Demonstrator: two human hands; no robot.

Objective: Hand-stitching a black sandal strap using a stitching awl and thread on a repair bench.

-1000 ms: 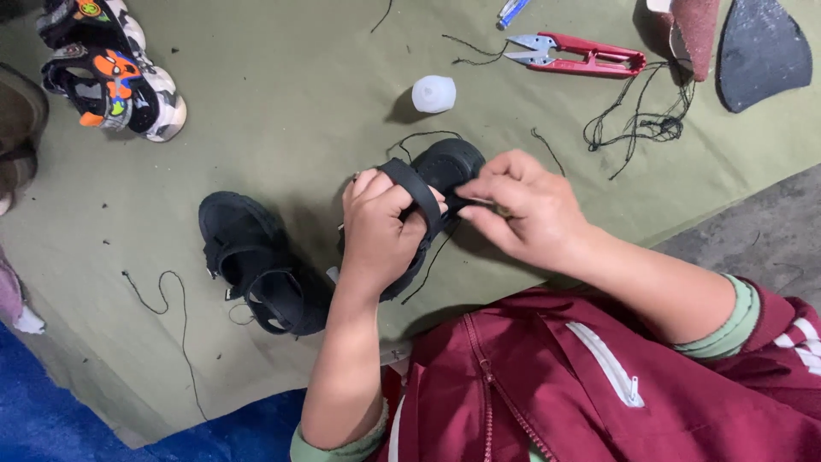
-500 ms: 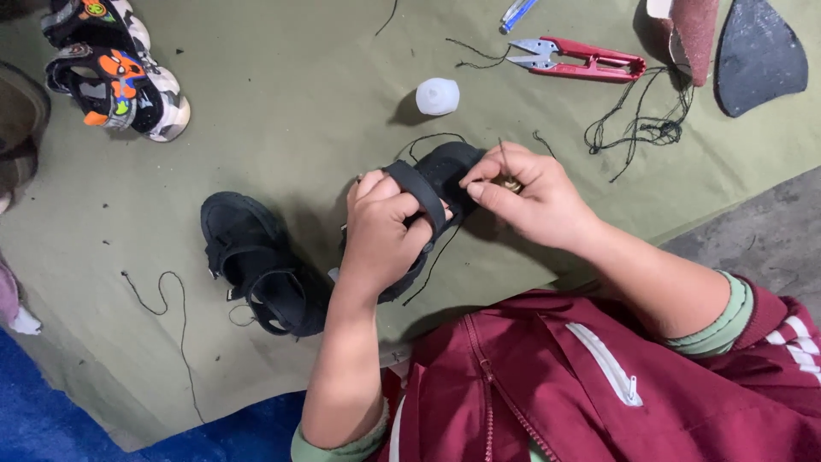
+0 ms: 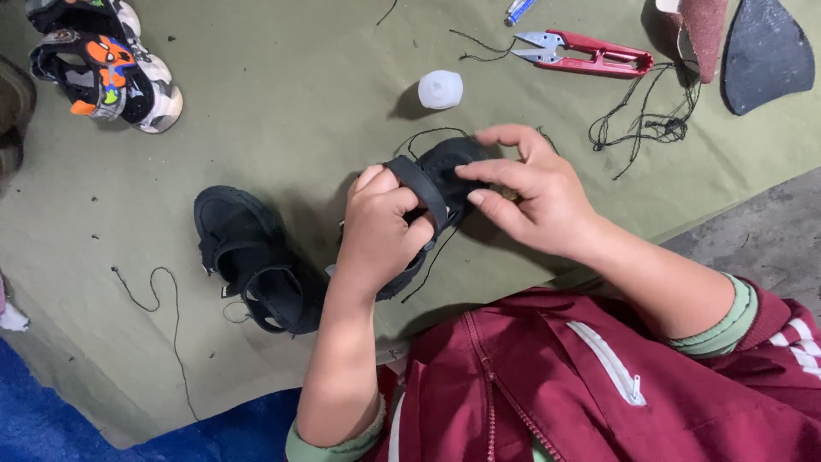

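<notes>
On the olive-green cloth [image 3: 282,111], my left hand [image 3: 380,227] grips 1 black strapped rubber sandal [image 3: 432,184]; my right hand [image 3: 534,192] pinches its toe end.

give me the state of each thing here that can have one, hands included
left hand: closed around the held sandal's strap
right hand: fingers on the held sandal, grip unclear
held sandal: lifted, gripped
second sandal: lying on the cloth, untouched
thread snips: lying flat, blades slightly apart
white cap: upright on the cloth
</notes>
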